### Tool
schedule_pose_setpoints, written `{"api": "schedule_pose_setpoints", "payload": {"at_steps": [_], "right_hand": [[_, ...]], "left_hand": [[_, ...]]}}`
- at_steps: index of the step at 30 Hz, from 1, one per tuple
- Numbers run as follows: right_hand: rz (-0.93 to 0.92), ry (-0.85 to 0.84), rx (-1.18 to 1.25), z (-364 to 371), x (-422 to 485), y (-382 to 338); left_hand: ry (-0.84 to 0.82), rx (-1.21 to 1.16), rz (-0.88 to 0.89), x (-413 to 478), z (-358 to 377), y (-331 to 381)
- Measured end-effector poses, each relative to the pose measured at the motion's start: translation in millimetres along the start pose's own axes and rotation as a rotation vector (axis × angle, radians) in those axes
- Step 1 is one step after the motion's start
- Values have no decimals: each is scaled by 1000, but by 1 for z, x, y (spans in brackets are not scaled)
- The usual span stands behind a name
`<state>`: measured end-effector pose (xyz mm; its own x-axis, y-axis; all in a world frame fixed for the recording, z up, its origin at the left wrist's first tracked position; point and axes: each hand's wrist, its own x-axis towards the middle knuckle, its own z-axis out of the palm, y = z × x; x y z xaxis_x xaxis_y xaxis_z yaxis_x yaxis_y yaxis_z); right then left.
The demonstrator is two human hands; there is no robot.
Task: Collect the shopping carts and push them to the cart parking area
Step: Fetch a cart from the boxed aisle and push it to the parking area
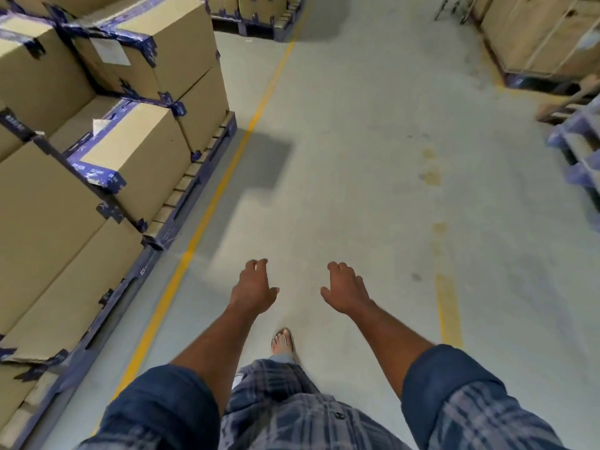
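No shopping cart is held at this moment. The left hand (253, 287) and the right hand (345, 289) are stretched out side by side at about 6 o'clock, low in the view, each released with loosely curled fingers and nothing grasped. They hang over the bare concrete floor (357, 141) of a warehouse aisle. A sandalled foot (283, 341) is planted just below and between them. The only likely task object is a thin metal frame (451, 8) at about 1 o'clock, far up the aisle and cut by the top edge. It may be a cart, but too little of it is shown for certainty. Stacked cardboard boxes (136, 151) on a blue pallet (194, 177) fill the 9 to 11 o'clock side, bordered by a yellow floor line (207, 206). More boxes (535, 34) stand at 2 o'clock and empty pallets (578, 147) at 3 o'clock. No parking area can be made out. The task is judged to be at a collecting stage: a cart remains to be reached, gripped and pushed, and how many have been parked cannot be told.
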<state>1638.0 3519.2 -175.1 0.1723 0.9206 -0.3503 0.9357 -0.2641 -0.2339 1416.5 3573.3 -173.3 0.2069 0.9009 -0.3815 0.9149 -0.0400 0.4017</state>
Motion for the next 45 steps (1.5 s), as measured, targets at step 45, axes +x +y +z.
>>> {"api": "schedule_pose_setpoints", "payload": {"at_steps": [45], "right_hand": [[-58, 41, 168, -498, 1153, 82]], "left_hand": [[147, -179, -114, 1122, -377, 352]]}}
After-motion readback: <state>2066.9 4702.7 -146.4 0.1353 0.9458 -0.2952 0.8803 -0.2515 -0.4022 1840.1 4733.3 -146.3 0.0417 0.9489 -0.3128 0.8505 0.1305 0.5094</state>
